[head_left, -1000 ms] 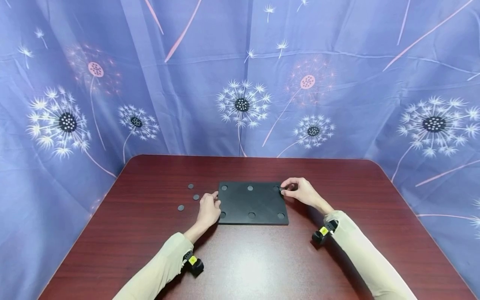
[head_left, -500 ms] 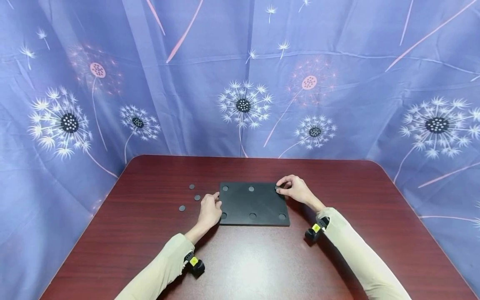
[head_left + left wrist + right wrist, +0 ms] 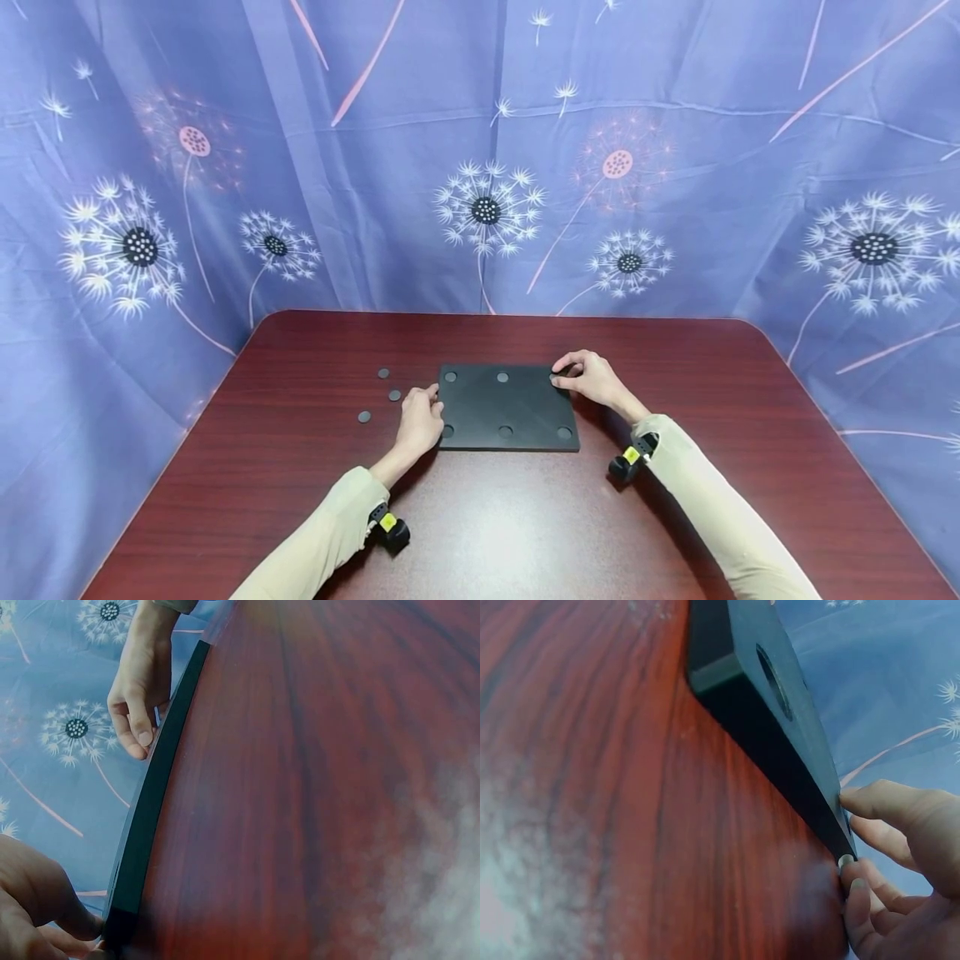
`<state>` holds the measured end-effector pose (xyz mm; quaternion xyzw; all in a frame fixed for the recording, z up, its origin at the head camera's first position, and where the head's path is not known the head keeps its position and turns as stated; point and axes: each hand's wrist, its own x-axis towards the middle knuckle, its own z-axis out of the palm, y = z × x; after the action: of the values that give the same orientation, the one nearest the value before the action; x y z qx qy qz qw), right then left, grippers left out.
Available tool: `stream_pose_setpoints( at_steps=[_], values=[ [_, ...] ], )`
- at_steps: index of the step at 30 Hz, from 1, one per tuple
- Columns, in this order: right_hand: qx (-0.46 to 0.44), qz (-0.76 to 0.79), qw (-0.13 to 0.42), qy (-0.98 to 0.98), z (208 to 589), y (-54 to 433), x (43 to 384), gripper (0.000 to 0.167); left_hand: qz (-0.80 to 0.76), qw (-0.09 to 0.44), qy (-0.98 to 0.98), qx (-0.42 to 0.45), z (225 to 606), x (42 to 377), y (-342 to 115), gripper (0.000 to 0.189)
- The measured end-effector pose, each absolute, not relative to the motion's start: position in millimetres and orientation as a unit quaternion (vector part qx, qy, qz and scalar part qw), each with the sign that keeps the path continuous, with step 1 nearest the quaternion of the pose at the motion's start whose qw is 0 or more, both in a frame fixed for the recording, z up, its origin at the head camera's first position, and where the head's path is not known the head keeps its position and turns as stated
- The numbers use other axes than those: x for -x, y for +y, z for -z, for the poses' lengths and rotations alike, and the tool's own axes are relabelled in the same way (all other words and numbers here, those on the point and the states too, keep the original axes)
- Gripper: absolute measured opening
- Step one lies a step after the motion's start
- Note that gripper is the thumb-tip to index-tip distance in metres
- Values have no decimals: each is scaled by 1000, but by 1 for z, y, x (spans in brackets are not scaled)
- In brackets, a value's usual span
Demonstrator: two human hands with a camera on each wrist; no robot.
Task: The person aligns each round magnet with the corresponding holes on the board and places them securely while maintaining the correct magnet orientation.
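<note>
A flat black board (image 3: 510, 408) with round recesses along its far and near sides lies on the table. My left hand (image 3: 420, 421) holds the board's left edge; in the left wrist view its fingers (image 3: 79, 919) are at the board's end. At the far right recess, my right hand (image 3: 597, 382) pinches a small dark disc (image 3: 553, 377), mostly covered by thumb and fingertips. In the right wrist view, the right hand (image 3: 907, 862) has its fingertips right at the board's corner. Several other recesses stay in sight, such as the middle far recess (image 3: 502, 377).
Three loose dark discs lie left of the board: a far disc (image 3: 384, 373), a middle disc (image 3: 394, 396) and a near disc (image 3: 364, 417). The reddish-brown table (image 3: 300, 500) ends at a blue dandelion-print curtain (image 3: 375, 208). Each wrist carries a small black camera.
My right hand has moved slightly left with the disc, from the board's right edge onto the far right recess, then held nearly still. My left hand keeps its place on the board.
</note>
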<state>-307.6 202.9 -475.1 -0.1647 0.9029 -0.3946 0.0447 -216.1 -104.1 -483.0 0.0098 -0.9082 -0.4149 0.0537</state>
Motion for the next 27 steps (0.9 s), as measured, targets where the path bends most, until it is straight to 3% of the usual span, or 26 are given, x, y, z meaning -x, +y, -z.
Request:
stream_pose_setpoints(
  at_steps=[11, 27],
  values=[
    [129, 413, 15, 902, 475, 203, 296, 29, 415, 51, -908, -8, 484, 214, -105, 39],
    [41, 377, 4, 925, 470, 190, 261, 31, 417, 46, -908, -9, 483, 216, -106, 39]
  ],
)
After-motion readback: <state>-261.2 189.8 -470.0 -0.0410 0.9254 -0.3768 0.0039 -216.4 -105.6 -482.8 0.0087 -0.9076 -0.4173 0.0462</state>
